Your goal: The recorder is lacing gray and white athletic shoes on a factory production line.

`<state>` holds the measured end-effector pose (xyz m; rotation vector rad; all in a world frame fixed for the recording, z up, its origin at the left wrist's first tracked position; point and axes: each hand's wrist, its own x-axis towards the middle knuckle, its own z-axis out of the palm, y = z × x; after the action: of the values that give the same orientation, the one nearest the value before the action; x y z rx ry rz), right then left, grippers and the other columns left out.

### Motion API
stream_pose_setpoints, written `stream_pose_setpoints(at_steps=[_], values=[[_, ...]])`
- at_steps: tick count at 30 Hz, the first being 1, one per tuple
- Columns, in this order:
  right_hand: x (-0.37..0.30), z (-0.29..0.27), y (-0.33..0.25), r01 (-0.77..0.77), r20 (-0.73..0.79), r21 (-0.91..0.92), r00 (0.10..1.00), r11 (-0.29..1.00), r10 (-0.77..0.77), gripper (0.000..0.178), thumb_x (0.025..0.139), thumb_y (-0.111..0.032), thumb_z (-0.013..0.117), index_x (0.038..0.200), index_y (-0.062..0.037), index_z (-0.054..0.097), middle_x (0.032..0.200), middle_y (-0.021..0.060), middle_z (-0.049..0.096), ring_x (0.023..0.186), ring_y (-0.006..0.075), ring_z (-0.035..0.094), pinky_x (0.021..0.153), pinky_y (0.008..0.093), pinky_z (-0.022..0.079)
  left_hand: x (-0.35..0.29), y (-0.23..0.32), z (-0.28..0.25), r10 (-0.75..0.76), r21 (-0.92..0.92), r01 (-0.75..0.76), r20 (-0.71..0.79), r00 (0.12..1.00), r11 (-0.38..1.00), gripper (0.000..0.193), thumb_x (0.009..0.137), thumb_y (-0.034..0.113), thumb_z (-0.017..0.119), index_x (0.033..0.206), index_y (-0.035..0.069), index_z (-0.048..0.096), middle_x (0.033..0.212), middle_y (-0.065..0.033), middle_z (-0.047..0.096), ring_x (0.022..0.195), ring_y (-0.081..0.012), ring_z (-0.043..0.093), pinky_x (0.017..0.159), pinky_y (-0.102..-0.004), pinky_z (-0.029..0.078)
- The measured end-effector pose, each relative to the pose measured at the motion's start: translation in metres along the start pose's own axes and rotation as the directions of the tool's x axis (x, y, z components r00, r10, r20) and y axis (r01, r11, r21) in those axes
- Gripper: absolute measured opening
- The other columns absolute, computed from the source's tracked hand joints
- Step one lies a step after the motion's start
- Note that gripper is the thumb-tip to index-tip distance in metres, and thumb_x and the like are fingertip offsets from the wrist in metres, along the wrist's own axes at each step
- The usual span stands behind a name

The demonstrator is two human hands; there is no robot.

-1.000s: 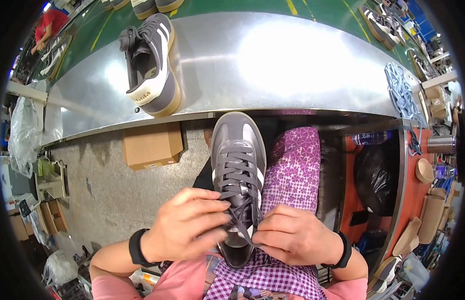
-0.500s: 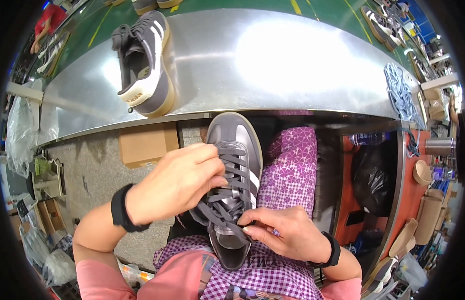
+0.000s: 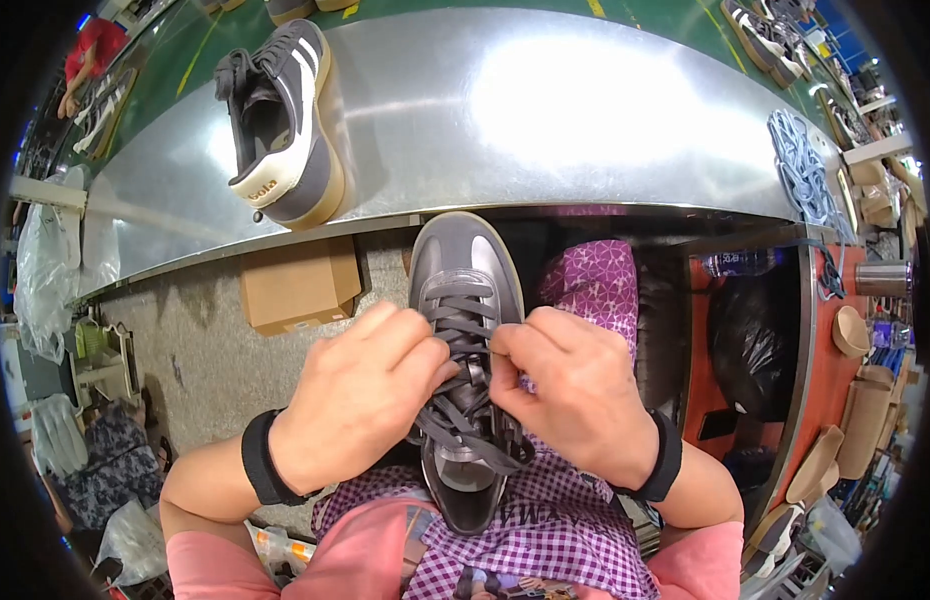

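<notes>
Gray shoe (image 3: 455, 245) rests on the lap, toe close by the steel bench's (image 3: 415, 100) near edge, seemingly so both hands reach its laces (image 3: 460, 308); left hand (image 3: 357, 385) and right hand (image 3: 580, 392) curl over them, any pinch hidden. Atop the bench, flat steel spans between another shoe (image 3: 305, 130), left, and blue cords (image 3: 800, 165), right.

gold lettering (image 3: 263, 192) on the white heel tab (image 3: 247, 188) of the grey sneaker (image 3: 307, 125) on the metal desk (image 3: 415, 150), dark capitals (image 3: 535, 517) across the purple gingham apron (image 3: 545, 548), pale print (image 3: 727, 262) on the bottle (image 3: 750, 264), too small to read
</notes>
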<state>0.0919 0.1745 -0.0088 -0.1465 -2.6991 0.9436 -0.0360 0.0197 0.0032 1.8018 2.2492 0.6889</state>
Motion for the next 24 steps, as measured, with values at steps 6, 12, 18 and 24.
stream_pose_setpoints(at_steps=[6,12,18,24], values=[[-0.028,-0.001,-0.004,-0.237,0.039,0.266,0.971,0.934,0.236,0.027,0.084,-0.022,0.072,0.093,-0.0014,0.057,0.08,0.0114,0.059,0.062,0.0249,0.061,0.055,0.034,0.049,-0.021,0.003,-0.003,-0.294,-0.254,0.279,-0.021,0.955,0.926,0.031,0.067,0.015,0.084,0.083,0.002,0.062,0.078,-0.0063,0.059,0.059,-0.0156,0.057,0.052,-0.0287,0.046],[-0.021,0.0,-0.019,-0.36,0.097,0.175,0.933,0.917,0.348,0.025,0.074,-0.012,0.079,0.087,0.0006,0.061,0.077,0.0106,0.062,0.068,0.0206,0.065,0.062,0.0302,0.053,-0.014,-0.018,-0.011,-0.218,-0.461,0.364,0.34,0.915,0.809,0.017,0.071,0.006,0.077,0.073,0.003,0.061,0.068,-0.0047,0.056,0.057,-0.0143,0.055,0.051,-0.0271,0.044],[-0.015,0.0,-0.016,-0.333,0.11,0.183,0.942,0.925,0.318,0.018,0.075,-0.009,0.076,0.08,0.0001,0.061,0.071,0.0094,0.061,0.06,0.0215,0.064,0.056,0.0303,0.052,-0.032,0.006,-0.017,0.178,0.019,-0.177,-0.079,0.981,0.984,0.022,0.068,0.027,0.077,0.085,0.018,0.067,0.093,0.0004,0.059,0.082,-0.0144,0.059,0.064,-0.0286,0.044],[0.003,-0.015,0.004,-0.384,0.317,0.315,0.904,0.868,0.286,0.014,0.075,-0.004,0.071,0.07,0.0009,0.059,0.057,0.0061,0.056,0.051,0.0102,0.054,0.047,0.0256,0.042,-0.065,0.018,0.027,0.426,0.246,-0.386,-0.137,0.894,0.889,0.016,0.079,0.033,0.068,0.084,0.017,0.07,0.094,0.0069,0.063,0.088,-0.0154,0.055,0.072,-0.0315,0.035]])
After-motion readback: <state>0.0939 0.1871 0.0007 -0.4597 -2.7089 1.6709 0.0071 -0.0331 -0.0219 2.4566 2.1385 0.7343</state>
